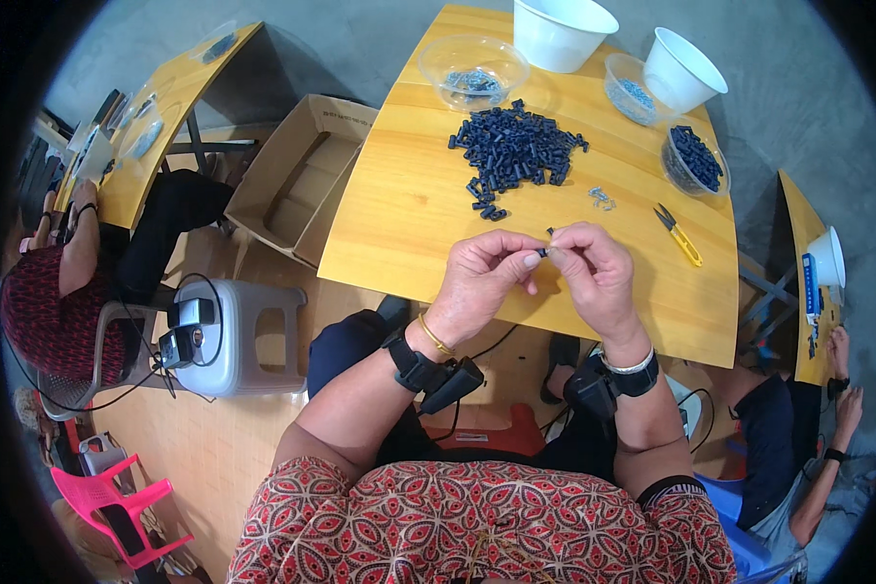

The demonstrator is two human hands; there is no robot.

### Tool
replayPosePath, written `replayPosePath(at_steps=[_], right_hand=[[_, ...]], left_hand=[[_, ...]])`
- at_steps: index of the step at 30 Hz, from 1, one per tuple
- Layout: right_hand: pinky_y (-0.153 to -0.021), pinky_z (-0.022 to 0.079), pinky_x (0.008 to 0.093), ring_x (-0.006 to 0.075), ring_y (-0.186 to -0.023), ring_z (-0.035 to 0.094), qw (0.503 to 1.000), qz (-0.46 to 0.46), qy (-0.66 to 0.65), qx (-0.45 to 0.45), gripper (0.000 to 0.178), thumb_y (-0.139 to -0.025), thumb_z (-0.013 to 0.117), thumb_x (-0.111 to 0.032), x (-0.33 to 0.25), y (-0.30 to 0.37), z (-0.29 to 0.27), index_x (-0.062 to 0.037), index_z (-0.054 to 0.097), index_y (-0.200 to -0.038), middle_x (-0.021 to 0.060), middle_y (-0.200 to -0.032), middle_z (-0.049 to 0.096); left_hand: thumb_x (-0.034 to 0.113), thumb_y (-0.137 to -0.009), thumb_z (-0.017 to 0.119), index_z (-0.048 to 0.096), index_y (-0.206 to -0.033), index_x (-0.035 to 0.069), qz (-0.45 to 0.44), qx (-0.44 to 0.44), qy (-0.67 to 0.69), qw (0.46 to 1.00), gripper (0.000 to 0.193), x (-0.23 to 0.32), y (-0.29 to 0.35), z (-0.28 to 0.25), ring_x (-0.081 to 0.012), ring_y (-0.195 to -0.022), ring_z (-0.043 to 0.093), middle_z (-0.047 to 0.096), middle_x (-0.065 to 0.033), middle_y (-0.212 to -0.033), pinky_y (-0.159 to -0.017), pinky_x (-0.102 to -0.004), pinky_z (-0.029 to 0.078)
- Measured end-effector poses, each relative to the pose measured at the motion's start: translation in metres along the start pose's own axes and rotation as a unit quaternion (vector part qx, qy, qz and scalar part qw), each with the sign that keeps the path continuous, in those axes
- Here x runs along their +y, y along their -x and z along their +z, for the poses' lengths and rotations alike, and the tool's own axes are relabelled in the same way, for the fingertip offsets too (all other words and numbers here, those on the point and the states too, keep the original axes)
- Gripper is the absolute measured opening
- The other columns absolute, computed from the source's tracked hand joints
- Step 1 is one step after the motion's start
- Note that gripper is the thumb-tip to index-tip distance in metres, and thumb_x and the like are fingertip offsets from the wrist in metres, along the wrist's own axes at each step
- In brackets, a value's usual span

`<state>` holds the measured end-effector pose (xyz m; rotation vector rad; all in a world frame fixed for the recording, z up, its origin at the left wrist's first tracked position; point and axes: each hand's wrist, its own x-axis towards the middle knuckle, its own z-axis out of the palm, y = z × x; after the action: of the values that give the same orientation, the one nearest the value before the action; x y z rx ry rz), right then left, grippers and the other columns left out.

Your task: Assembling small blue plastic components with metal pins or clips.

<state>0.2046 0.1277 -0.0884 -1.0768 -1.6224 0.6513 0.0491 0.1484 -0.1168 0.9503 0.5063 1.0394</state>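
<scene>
Over the near part of the wooden table, my left hand (487, 277) and my right hand (594, 271) meet fingertip to fingertip. A small black plastic piece (542, 253) is pinched in the left fingers, with the right thumb and finger pressed against its other end. Whatever else the right fingers hold is too small to make out. Beyond my hands lies a large pile of small black plastic pieces (516, 146). A few small silvery metal parts (602, 199) rest to the right of it. Yellow-handled snips (679, 236) lie farther right.
Clear bowls hold metal parts (473, 82), (636, 97) and black pieces (696, 161); white tubs (565, 34) stand at the back. Left of the table are a cardboard box (307, 180) and a grey stool (248, 336). People sit at side tables on both sides.
</scene>
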Motion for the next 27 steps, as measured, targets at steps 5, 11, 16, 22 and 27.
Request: replayPosePath(at_steps=[5,11,16,22,27], right_hand=[[-0.059,0.044,0.0233,0.0122,-0.065,0.055,1.0,-0.016,-0.007,0.012,0.006,-0.078,0.059,0.002,-0.0001,-0.0017,0.0002,-0.0018,0.055,-0.081,0.0058,-0.072,0.057],[-0.06,0.045,0.0249,0.0157,-0.066,0.057,0.999,-0.022,0.035,0.004,0.006,-0.078,0.06,0.002,0.0001,-0.0001,0.0037,-0.0014,0.055,-0.08,0.0078,-0.072,0.058],[-0.059,0.045,0.0244,0.014,-0.065,0.057,1.0,-0.001,0.009,0.001,0.005,-0.078,0.059,0.002,-0.0011,0.0021,0.0056,-0.0011,0.056,-0.081,0.0071,-0.072,0.058],[-0.058,0.044,0.0225,0.0106,-0.064,0.056,1.0,0.018,-0.025,0.003,0.004,-0.081,0.057,0.003,-0.0034,0.0026,0.0043,-0.0006,0.056,-0.081,0.0047,-0.072,0.058],[-0.056,0.044,0.0225,0.0105,-0.062,0.055,1.0,-0.012,0.01,0.018,0.004,-0.08,0.056,0.003,-0.004,0.0005,-0.0021,-0.0007,0.056,-0.082,0.0049,-0.072,0.058]], left_hand=[[0.002,-0.084,0.058,0.06,-0.096,-0.002,-0.002,0.014,-0.058,0.998,0.013,-0.0001,0.0007,0.0013,-0.0092,-0.066,0.055,0.061,-0.0048,-0.082,-0.063,-0.021,0.048],[0.001,-0.083,0.058,0.06,-0.1,-0.002,0.005,0.035,-0.055,0.998,0.017,0.0019,0.0008,0.0028,-0.0095,-0.067,0.056,0.062,-0.0059,-0.086,-0.062,-0.0208,0.048],[0.0,-0.083,0.057,0.06,-0.101,-0.002,0.008,0.011,0.015,1.0,0.018,-0.0016,-0.001,-0.0031,-0.0104,-0.069,0.057,0.062,-0.0068,-0.087,-0.063,-0.0214,0.048],[-0.001,-0.084,0.056,0.059,-0.099,-0.002,0.033,0.016,-0.011,0.999,0.015,-0.0032,0.0009,0.0022,-0.0128,-0.075,0.061,0.062,-0.0073,-0.085,-0.067,-0.0234,0.051],[-0.002,-0.084,0.056,0.059,-0.097,-0.002,0.019,0.028,-0.067,0.997,0.014,-0.0017,0.0041,0.0062,-0.0127,-0.071,0.061,0.062,-0.007,-0.083,-0.066,-0.0234,0.051]])
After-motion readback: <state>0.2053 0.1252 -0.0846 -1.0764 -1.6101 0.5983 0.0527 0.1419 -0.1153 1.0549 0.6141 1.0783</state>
